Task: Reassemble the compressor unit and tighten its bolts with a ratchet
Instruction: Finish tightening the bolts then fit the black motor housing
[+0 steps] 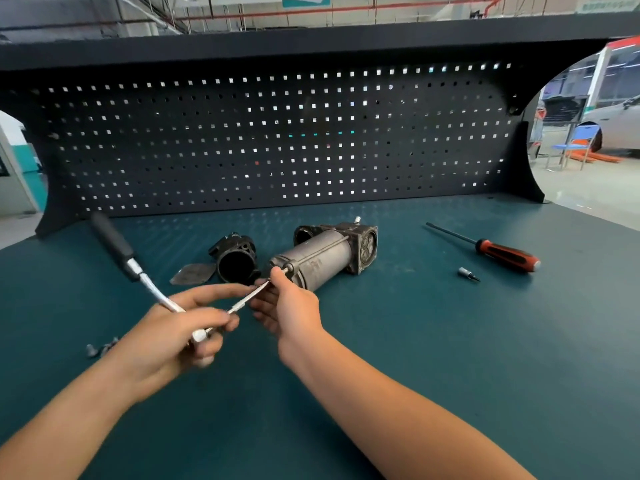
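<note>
- The compressor unit (322,261) lies on its side near the middle of the teal surface (415,341), with its near end towards me and its valve end pointing away to the right.
- I judge it heavy and rigid: a cast metal body that should stay put under light torque but may roll on its round barrel if I pull hard on the ratchet (114,242).
- The barrel looks dull and perhaps oily, so a poor place to hold. The squarer block at the far end, or the flange at the near end, would steady it better.
- My left grip (173,327) is closed round the ratchet's head, and the black handle sticks up and away to the left.
- My right grip (294,306) pinches the tip of the extension bar (247,297) between thumb and fingertip, right at a bolt head on the unit's near flange. I cannot tell whether the bit is seated.
- The slim bar looks likely to slip off a small bolt head, so guiding its tip by hand makes sense.
- In looks, the unit is a grey, scuffed cylinder with a long through-bolt (322,245) running along its side and a darker end block showing round ports.
- A black end cap (237,259) and a thin gasket plate (194,273) lie apart to its left, not yet fitted.
- Loose bolts (100,348) sit by my left forearm.
</note>
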The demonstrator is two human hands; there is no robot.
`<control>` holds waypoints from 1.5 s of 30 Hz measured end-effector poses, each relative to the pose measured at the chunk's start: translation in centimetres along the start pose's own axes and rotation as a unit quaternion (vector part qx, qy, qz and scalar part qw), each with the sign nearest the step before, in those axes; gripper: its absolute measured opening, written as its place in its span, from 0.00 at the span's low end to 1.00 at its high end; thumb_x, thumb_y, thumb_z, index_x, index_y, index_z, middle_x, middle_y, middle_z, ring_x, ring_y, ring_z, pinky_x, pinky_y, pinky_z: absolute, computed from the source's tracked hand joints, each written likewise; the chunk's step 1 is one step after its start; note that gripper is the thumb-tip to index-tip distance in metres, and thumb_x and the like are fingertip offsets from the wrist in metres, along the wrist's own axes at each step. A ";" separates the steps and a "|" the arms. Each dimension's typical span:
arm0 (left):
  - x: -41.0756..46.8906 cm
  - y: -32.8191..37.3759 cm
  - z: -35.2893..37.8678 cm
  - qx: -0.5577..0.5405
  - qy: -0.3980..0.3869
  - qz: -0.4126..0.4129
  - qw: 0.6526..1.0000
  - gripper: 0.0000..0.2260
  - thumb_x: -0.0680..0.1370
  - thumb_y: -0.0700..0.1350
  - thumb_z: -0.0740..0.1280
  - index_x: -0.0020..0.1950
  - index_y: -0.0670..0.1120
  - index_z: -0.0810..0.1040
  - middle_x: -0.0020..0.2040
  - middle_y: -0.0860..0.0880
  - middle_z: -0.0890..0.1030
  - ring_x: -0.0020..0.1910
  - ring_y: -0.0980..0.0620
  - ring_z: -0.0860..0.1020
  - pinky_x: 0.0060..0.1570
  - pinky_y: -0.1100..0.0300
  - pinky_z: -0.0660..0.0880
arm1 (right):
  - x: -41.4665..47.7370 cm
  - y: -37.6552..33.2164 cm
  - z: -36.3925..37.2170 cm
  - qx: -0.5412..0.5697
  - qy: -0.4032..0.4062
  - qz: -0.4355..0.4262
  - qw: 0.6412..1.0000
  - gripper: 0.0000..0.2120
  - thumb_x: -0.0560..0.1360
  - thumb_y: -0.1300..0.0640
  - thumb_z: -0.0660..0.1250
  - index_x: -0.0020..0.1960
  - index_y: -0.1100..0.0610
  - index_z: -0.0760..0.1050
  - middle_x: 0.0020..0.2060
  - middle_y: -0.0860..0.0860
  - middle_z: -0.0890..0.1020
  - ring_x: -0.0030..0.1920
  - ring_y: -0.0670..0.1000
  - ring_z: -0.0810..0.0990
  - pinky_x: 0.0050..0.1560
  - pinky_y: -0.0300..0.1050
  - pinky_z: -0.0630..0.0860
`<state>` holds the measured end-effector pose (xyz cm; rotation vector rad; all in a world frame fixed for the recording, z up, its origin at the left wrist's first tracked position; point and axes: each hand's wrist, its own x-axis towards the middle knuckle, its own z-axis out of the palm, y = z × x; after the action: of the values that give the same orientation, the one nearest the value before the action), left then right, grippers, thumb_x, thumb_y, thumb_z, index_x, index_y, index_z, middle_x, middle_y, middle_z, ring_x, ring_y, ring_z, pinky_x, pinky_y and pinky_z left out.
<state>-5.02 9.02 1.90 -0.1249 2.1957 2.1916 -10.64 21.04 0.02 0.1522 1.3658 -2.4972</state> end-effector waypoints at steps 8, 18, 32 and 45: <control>-1.3 0.8 0.6 0.771 0.027 0.238 0.590 0.24 0.76 0.43 0.56 0.67 0.66 0.63 0.50 0.57 0.68 0.48 0.54 0.76 0.39 0.62 0.68 | -0.1 0.3 0.4 0.003 0.015 0.000 1.000 0.16 0.80 0.53 0.59 0.38 0.60 0.73 0.28 0.52 0.79 0.20 0.44 0.75 0.22 0.34 0.71; 0.1 -0.4 -0.2 -0.400 -0.048 -0.163 0.901 0.20 0.55 0.29 0.79 0.44 0.32 0.79 0.37 0.41 0.81 0.17 0.57 0.69 0.14 0.70 0.67 | 0.2 -0.2 -0.2 -0.026 -0.009 -0.004 1.000 0.11 0.78 0.56 0.64 0.38 0.58 0.72 0.25 0.48 0.80 0.22 0.42 0.77 0.28 0.35 0.69; -0.4 1.3 -0.6 0.396 -0.012 0.134 0.908 0.22 0.76 0.30 0.60 0.45 0.56 0.83 0.40 0.54 0.83 0.22 0.59 0.70 0.25 0.68 0.68 | -0.1 -0.3 -0.2 -0.063 -0.026 0.012 0.998 0.14 0.81 0.51 0.55 0.43 0.56 0.73 0.28 0.46 0.82 0.24 0.41 0.77 0.30 0.35 0.68; 0.1 -0.7 0.5 -0.254 -0.024 -0.140 0.957 0.20 0.63 0.39 0.70 0.54 0.38 0.78 0.35 0.42 0.81 0.17 0.59 0.67 0.15 0.70 0.67 | 0.1 0.6 -0.1 -0.088 -0.033 -0.028 0.995 0.13 0.79 0.48 0.60 0.42 0.54 0.75 0.35 0.48 0.81 0.31 0.45 0.78 0.35 0.37 0.72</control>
<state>-5.09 9.56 1.15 -0.3651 1.4340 2.4887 -10.57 20.82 -0.55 -0.0048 1.5749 -2.3873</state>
